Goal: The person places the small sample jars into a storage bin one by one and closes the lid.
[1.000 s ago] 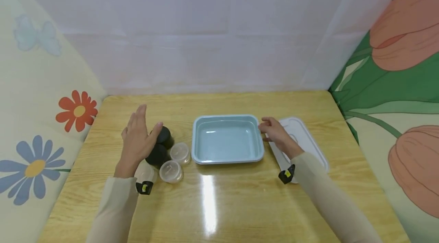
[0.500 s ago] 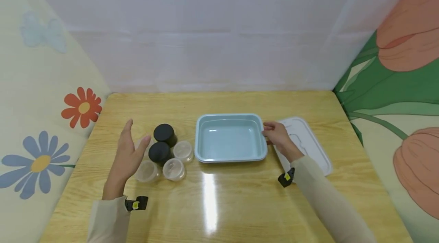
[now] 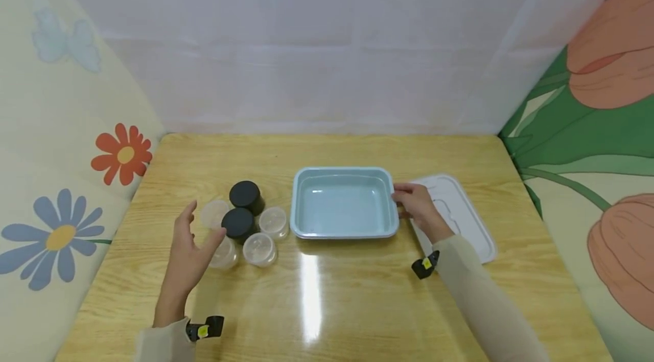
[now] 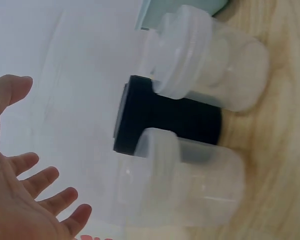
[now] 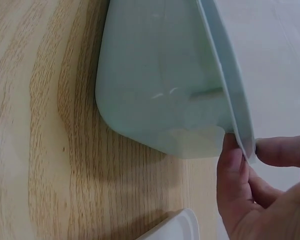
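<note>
My right hand [image 3: 420, 207] pinches the right rim of a light blue rectangular tub [image 3: 344, 211]. In the right wrist view the thumb lies on the rim's outer edge and fingers are tucked under its lip; the tub [image 5: 160, 75] stands on the wooden table. Left of the tub stand two black-lidded jars [image 3: 246, 196] and several clear jars [image 3: 259, 249]. Beside them hovers my left hand [image 3: 185, 262], fingers bent loosely and thumb apart, holding nothing. Its wrist view has a clear jar [image 4: 200, 185] standing apart from the fingertips.
A white rectangular lid [image 3: 462, 217] lies tilted on the table to the right, partly under my right forearm. The wooden table [image 3: 357, 305] extends in front of the tub. A pale cloth wall [image 3: 317, 50] rises behind, with flower-printed panels at both sides.
My left hand has drawn back toward me and lowered over the left of the jars, uncovering them. The right hand has gone from beside the tub to pinching its rim.
</note>
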A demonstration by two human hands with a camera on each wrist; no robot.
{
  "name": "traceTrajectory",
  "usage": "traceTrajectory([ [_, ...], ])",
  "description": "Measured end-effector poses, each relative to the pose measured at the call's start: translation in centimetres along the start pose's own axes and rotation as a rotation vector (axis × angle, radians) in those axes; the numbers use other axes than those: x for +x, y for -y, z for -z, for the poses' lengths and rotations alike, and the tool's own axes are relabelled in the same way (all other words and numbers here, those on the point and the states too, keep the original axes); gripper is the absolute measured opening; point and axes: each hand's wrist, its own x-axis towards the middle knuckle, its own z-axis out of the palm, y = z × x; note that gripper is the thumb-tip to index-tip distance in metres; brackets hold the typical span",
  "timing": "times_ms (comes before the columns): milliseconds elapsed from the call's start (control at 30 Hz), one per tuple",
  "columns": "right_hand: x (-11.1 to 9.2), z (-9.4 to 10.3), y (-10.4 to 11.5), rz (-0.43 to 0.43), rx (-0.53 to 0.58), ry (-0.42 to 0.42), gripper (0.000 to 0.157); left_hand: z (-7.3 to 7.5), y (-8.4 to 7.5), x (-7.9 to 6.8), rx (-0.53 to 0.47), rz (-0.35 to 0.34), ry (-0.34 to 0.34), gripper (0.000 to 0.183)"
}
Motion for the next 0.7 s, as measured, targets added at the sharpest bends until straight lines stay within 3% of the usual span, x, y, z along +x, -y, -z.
traceTrajectory([
  [233,0.1,-0.1,0.3,0.006,-0.01,-0.006,0.043,-1.0,1.0,-0.7,-0.002,0.016,-0.13,0.07],
  [533,0.2,-0.1,0.1,0.005,-0.016,-0.012,0.041,-0.9,2.7,-1.2,0.123,0.052,0.011,0.076],
  [700,0.1,-0.1,-0.2,-0.003,-0.031,0.002,0.04,-1.2,3.5,-1.6,0.175,0.064,0.03,0.076],
])
